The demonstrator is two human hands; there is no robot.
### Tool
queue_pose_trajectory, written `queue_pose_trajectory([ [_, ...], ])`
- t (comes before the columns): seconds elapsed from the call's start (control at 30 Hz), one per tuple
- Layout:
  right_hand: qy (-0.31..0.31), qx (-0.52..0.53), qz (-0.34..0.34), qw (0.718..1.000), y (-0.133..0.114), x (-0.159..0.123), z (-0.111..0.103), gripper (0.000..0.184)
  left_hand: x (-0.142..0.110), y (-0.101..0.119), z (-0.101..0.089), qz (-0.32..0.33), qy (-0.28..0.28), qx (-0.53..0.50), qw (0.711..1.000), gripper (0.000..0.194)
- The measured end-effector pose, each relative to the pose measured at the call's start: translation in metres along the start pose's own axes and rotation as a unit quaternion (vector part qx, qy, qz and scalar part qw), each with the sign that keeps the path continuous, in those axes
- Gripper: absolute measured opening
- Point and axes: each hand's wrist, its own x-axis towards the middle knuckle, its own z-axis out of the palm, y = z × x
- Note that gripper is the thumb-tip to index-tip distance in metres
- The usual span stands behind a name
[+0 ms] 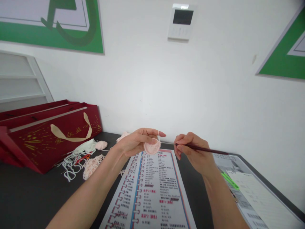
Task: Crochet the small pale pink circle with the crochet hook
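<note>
My left hand (140,138) pinches a round piece of pale pink crochet (152,147) between thumb and fingers, and a strand of yarn runs up over its raised index finger. My right hand (192,148) grips a crochet hook (205,148) with a dark red handle, its thin metal shaft pointing left. The hook's tip meets the right edge of the crochet piece. Below both hands lies a printed pattern sheet (157,187) with a pictured spiral binding.
Dark red gift bags (59,133) stand at the left against the wall. Beside them lie tangled white yarn (78,156), a pink yarn bundle (92,166) and an orange-red tool (82,158). Papers (254,190) with a bright green clip-like item (230,180) lie at right.
</note>
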Motion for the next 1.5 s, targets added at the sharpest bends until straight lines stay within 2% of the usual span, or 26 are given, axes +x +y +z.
queue_pose_trajectory([
  [0.07, 0.017, 0.075, 0.025, 0.997, 0.002, 0.003, 0.002, 0.011, 0.001, -0.002, 0.004, 0.029, 0.016, 0.033, 0.999, 0.028],
  [0.13, 0.041, 0.139, 0.056, 0.988, 0.005, 0.006, 0.008, 0.015, 0.003, -0.006, 0.009, 0.095, 0.057, 0.083, 0.990, 0.025],
  [0.2, 0.069, 0.172, 0.074, 0.980, 0.008, 0.009, 0.016, 0.016, 0.005, -0.010, 0.016, 0.168, 0.104, 0.128, 0.972, 0.025],
  [0.27, 0.096, 0.181, 0.071, 0.976, 0.012, 0.010, 0.024, 0.016, 0.007, -0.014, 0.021, 0.202, 0.125, 0.149, 0.960, 0.026],
  [0.43, 0.140, 0.150, 0.043, 0.978, 0.018, 0.011, 0.033, 0.018, 0.009, -0.018, 0.024, 0.176, 0.111, 0.127, 0.970, 0.029],
  [0.57, 0.121, 0.102, 0.028, 0.987, 0.016, 0.010, 0.025, 0.016, 0.008, -0.018, 0.019, 0.161, 0.115, 0.113, 0.974, 0.032],
  [0.7, 0.100, 0.025, 0.008, 0.995, 0.018, 0.007, 0.014, 0.012, 0.008, -0.018, 0.019, 0.177, 0.139, 0.131, 0.965, 0.028],
  [0.87, 0.104, -0.072, -0.020, 0.992, 0.018, 0.004, 0.010, 0.013, 0.010, -0.019, 0.022, 0.175, 0.156, 0.131, 0.963, 0.027],
  [1.03, 0.099, -0.173, -0.065, 0.978, 0.015, -0.001, 0.015, 0.012, 0.009, -0.019, 0.023, 0.181, 0.175, 0.141, 0.958, 0.029],
  [1.23, 0.114, -0.303, -0.113, 0.940, 0.022, -0.006, 0.026, 0.009, 0.009, -0.022, 0.025, 0.208, 0.213, 0.166, 0.940, 0.030],
  [1.3, 0.124, -0.306, -0.122, 0.936, 0.023, -0.006, 0.030, 0.010, 0.010, -0.024, 0.025, 0.220, 0.221, 0.171, 0.935, 0.030],
  [1.43, 0.183, -0.199, -0.069, 0.960, 0.023, -0.004, 0.039, 0.014, 0.011, -0.027, 0.023, 0.237, 0.241, 0.197, 0.920, 0.033],
  [1.5, 0.194, -0.172, -0.057, 0.964, 0.025, -0.003, 0.041, 0.015, 0.011, -0.028, 0.022, 0.237, 0.246, 0.209, 0.917, 0.035],
])
